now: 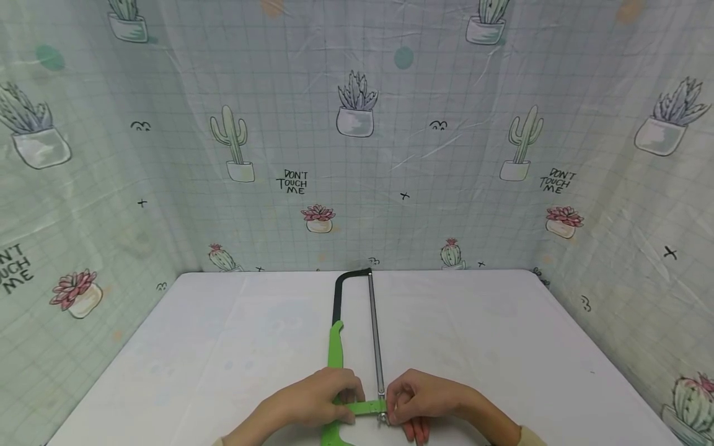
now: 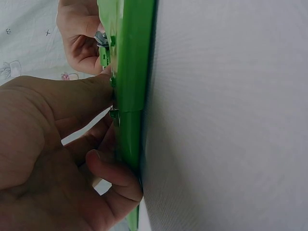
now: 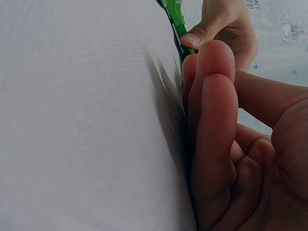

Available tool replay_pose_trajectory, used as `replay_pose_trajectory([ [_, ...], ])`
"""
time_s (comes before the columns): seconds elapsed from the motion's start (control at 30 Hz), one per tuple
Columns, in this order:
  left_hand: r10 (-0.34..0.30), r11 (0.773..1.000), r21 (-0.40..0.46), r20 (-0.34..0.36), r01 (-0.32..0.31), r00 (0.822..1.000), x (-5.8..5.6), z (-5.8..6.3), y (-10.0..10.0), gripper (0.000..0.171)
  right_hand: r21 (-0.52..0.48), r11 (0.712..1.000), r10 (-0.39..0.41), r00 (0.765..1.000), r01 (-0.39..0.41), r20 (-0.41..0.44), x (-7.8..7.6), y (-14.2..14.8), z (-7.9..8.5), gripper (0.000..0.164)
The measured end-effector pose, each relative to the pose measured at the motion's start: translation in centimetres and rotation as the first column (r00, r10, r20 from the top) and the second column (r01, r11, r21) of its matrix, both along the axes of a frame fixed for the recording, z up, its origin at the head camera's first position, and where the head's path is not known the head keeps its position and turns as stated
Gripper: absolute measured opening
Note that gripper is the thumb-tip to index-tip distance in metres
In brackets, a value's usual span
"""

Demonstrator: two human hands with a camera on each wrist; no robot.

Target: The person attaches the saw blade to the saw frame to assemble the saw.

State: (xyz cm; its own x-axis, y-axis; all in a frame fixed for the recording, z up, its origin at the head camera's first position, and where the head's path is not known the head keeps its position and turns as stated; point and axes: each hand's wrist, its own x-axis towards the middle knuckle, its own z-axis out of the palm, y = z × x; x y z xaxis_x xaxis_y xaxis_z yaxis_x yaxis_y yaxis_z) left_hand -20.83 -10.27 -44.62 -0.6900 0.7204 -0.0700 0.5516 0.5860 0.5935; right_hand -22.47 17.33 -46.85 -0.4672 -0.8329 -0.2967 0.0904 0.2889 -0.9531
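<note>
My left hand [image 1: 319, 396] and right hand [image 1: 426, 396] meet around a hacksaw [image 1: 335, 348] that lies on the white table [image 1: 474, 328], in the lower middle of the frame. My left thumb and fingers are bent round its green crossbar [image 1: 366, 407], gripping it near the green handle [image 1: 331, 433], which the bottom edge of the frame cuts off. My right thumb and forefinger are curled in at the crossbar's other end, pinching the saw just beside the small metal wing nut [image 1: 382, 419]; exactly which part lies between those fingertips is hidden. In the right wrist view the other right-hand fingers [image 3: 219, 115] reach out along the table top, straighter than the pinching ones.

From my hands the grey blade [image 1: 376, 334] runs up the frame, and to its left the black bow [image 1: 337, 300] rises and bends over to meet it at the table's far edge, near the frame's centre. Behind and to both sides hangs a pale checked cloth [image 1: 390, 167], printed with potted cacti, pink succulents and the words "DON'T TOUCH ME".
</note>
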Motion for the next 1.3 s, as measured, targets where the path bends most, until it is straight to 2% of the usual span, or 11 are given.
replay_pose_trajectory([
  [0.2,0.002,1.0,0.007,0.004,-0.002,1.0,0.05,0.17,-0.01,0.019,0.023,1.0,-0.006,1.0,0.007,-0.004,-0.08,-0.06,-0.02,0.004],
  [0.57,-0.001,1.0,0.0,0.002,0.001,1.0,0.0,0.21,-0.01,0.018,0.001,1.0,0.012,1.0,-0.012,-0.003,-0.01,-0.01,-0.11,0.031],
  [0.8,-0.013,1.0,0.006,0.002,0.013,1.0,-0.11,0.13,-0.1,0.019,0.003,1.0,0.017,1.0,-0.017,-0.013,-0.08,0.03,-0.14,0.03],
  [1.3,0.004,1.0,-0.002,0.018,-0.004,1.0,-0.04,0.33,-0.11,0.02,0.009,1.0,0.015,0.999,-0.015,-0.029,-0.1,-0.03,0.03,0.028],
])
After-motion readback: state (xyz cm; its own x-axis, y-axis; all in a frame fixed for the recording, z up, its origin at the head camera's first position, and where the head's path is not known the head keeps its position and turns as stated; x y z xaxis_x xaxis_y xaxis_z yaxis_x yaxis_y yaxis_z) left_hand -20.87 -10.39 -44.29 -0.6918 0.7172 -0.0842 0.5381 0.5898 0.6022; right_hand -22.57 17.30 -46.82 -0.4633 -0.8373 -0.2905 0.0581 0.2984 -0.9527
